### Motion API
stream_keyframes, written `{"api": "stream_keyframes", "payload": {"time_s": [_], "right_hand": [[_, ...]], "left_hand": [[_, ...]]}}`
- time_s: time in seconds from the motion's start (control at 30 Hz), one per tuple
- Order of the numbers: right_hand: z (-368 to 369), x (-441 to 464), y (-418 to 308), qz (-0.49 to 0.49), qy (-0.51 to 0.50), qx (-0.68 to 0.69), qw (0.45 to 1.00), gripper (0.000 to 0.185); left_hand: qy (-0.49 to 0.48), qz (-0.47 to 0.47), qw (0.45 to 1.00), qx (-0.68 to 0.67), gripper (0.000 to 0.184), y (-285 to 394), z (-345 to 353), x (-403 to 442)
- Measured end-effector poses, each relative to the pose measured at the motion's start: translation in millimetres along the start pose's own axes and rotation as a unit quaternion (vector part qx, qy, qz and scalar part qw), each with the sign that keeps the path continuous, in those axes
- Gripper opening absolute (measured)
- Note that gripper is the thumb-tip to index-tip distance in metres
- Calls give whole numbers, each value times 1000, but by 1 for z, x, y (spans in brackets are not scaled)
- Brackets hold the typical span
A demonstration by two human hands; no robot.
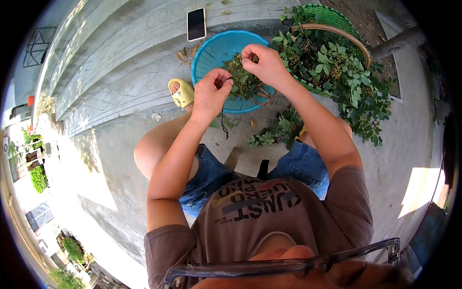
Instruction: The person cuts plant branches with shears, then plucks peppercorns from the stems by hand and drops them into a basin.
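My left hand point(211, 94) is closed in a pinch on a thin dark stem point(224, 126), which hangs below the fingers. Just to its right and higher, my right hand point(264, 63) is also pinched closed; what its fingertips hold is too small to make out. Both hands are over a blue plastic basin point(204, 50). Inside the basin lies a heap of small green berry clusters point(243, 83), partly covered by my hands. A looped orange-brown thing point(262, 98) rests by the basin's near rim.
A green woven basket point(334, 15) with a brown handle point(332, 30), full of leafy berry branches point(332, 67), stands at the right. More leafy sprigs point(276, 131) lie between my feet. A phone point(196, 24) rests on the concrete step point(130, 53) behind a yellow sandal point(183, 94).
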State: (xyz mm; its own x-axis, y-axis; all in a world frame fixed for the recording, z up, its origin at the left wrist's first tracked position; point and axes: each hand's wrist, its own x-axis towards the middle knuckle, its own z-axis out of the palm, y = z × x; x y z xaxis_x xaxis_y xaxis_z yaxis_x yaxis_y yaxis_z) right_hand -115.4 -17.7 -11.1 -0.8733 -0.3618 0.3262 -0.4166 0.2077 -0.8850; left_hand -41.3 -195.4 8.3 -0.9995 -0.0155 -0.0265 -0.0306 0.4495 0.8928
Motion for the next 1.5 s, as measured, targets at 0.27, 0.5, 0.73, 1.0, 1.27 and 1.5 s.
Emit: {"api": "stream_keyframes", "payload": {"time_s": [0.27,0.5,0.73,1.0,1.27,1.5], "right_hand": [[-11,7,12,105,-12,98,990,12],[-31,11,-10,-94,-69,45,992,23],[-37,0,-29,-105,-238,15,965,27],[-52,-12,-30,17,-314,100,944,22],[-53,-27,-36,104,-352,222,903,19],[-55,-35,-35,103,-368,169,909,13]], "left_hand": [[-3,-12,997,-81,12,-10,-2,0],[-8,-11,998,-66,12,0,-5,-4],[-55,73,996,16,13,14,-11,-13],[-224,-9,971,-84,12,12,-23,-15],[-309,-52,939,-144,9,24,-22,-18],[-341,-93,918,-179,10,22,-16,-20]]}}
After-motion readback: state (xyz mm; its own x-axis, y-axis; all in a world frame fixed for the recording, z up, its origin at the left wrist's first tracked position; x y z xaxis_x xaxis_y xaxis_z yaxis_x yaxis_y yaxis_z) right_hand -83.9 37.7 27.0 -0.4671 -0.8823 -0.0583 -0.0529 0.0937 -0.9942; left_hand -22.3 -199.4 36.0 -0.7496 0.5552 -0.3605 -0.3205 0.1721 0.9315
